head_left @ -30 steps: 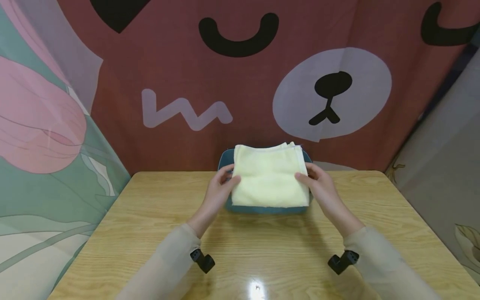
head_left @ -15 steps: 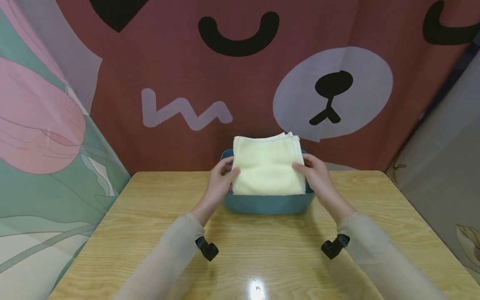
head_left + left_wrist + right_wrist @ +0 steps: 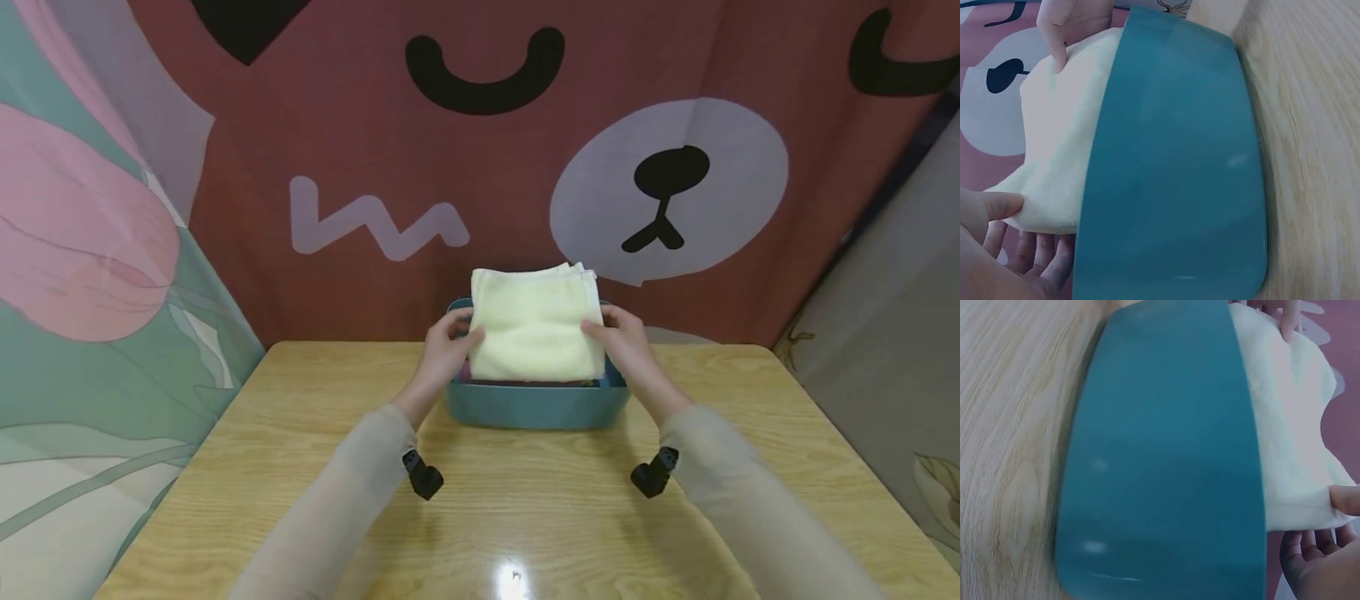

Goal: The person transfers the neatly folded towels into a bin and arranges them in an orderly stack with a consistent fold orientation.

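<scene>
A folded pale yellow towel point(image 3: 536, 325) is held over the teal bin point(image 3: 538, 407), its lower edge at about the height of the bin's front rim. My left hand point(image 3: 444, 350) pinches the towel's left side, thumb in front and fingers behind. On the opposite side my right hand point(image 3: 626, 343) pinches it the same way. Both wrist views show the towel point(image 3: 1063, 131) sagging a little between the hands, behind the bin wall point(image 3: 1166, 456). Under the towel a strip of dark, colourful contents point(image 3: 525, 384) shows inside the bin; what they are is hidden.
The bin stands at the back of a wood-grain table point(image 3: 525, 492), close to a reddish-brown curtain point(image 3: 360, 300) with a bear print. Another patterned curtain point(image 3: 82, 400) hangs along the left side, and a grey one point(image 3: 885, 333) along the right.
Both hands have moved away and up with the towel, from covering the bin's front to above its opening. More of the bin's front wall and some contents now show.
</scene>
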`<state>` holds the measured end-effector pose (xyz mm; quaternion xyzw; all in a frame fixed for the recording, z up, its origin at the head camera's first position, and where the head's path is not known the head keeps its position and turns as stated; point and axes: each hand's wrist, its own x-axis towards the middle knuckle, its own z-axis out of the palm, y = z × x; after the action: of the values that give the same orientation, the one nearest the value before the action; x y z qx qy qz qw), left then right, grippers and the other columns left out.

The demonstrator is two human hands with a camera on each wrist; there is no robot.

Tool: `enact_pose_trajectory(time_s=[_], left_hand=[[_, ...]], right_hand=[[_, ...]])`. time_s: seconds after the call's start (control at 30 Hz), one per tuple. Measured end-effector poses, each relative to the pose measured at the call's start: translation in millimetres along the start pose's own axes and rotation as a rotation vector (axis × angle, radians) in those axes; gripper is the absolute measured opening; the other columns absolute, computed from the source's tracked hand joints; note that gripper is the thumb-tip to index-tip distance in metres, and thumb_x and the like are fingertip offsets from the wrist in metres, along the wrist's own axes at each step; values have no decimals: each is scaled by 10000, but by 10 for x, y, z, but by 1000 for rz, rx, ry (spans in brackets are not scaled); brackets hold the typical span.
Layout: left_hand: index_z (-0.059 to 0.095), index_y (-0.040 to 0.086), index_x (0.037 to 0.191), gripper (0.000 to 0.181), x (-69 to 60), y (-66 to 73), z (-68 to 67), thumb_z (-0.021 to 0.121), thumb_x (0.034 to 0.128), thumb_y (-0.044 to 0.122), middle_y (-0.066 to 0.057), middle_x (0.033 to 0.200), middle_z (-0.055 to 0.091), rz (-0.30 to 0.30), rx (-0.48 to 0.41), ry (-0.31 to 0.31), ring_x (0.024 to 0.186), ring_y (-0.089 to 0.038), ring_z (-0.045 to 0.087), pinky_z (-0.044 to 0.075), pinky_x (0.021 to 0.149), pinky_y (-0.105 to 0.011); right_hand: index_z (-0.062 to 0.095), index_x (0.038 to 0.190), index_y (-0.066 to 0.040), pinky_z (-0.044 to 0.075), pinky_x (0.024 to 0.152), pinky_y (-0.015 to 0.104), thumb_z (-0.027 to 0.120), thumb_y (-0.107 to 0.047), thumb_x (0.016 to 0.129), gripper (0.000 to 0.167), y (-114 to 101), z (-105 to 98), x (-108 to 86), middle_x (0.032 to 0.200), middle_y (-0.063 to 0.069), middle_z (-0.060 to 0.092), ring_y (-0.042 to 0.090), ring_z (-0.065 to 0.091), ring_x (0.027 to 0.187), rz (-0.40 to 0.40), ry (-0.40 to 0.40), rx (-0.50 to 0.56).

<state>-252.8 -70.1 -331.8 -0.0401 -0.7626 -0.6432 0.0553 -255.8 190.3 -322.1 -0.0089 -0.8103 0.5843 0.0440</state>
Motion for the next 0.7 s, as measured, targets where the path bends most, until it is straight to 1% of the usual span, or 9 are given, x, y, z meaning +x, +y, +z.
enact_pose_trajectory(time_s=[0.1, 0.23, 0.33, 0.4, 0.5, 0.63, 0.7], left_hand=[[577, 55, 1346, 396, 12, -16, 5, 653, 959, 87, -190, 1104, 624, -5, 24, -4, 845, -236, 621, 528, 671, -312], [579, 46, 1334, 378, 9, -31, 14, 639, 961, 72, -199, 1123, 609, -3, 53, -11, 893, -261, 607, 539, 687, -348], [587, 36, 1319, 366, 8, -41, 26, 637, 957, 58, -205, 1121, 604, 4, 72, -15, 918, -280, 610, 549, 701, -361], [592, 31, 1309, 359, 5, -39, 28, 639, 954, 55, -208, 1115, 607, 10, 92, -13, 924, -270, 604, 549, 699, -354], [594, 42, 1302, 357, -16, -36, 16, 646, 949, 56, -202, 1107, 608, -5, 134, -19, 828, -261, 618, 557, 628, -370], [588, 44, 1285, 342, -25, -60, 3, 643, 947, 51, -198, 1100, 605, -21, 197, -57, 722, -230, 615, 553, 526, -358], [582, 50, 1290, 345, -27, -70, -2, 639, 950, 53, -191, 1104, 604, -22, 230, -79, 735, -213, 611, 548, 521, -326]], right_hand=[[512, 1362, 62, 477, 815, 298, 575, -166, 1002, 431, 15, 16, 30, 1244, 217, 553, 238, 543, 1002, 18, -2, -28], [511, 1358, 63, 451, 855, 352, 573, -178, 1005, 432, 22, 22, 47, 1231, 204, 542, 261, 510, 1027, 38, -25, -74], [509, 1353, 77, 439, 876, 382, 570, -180, 1007, 435, 52, 20, 57, 1235, 213, 538, 279, 496, 1046, 38, -43, -97], [511, 1345, 85, 438, 884, 391, 570, -177, 1006, 433, 76, 21, 63, 1241, 223, 539, 289, 497, 1056, 32, -50, -109], [515, 1332, 86, 441, 894, 394, 575, -175, 1002, 425, 116, 19, 69, 1256, 229, 544, 301, 505, 1077, 21, -66, -134], [534, 1302, 90, 461, 888, 409, 589, -156, 996, 397, 170, 19, 64, 1242, 246, 569, 330, 533, 1089, -27, -79, -194], [540, 1285, 101, 472, 883, 430, 595, -136, 993, 380, 182, 28, 52, 1230, 264, 578, 356, 543, 1096, -64, -84, -224]])
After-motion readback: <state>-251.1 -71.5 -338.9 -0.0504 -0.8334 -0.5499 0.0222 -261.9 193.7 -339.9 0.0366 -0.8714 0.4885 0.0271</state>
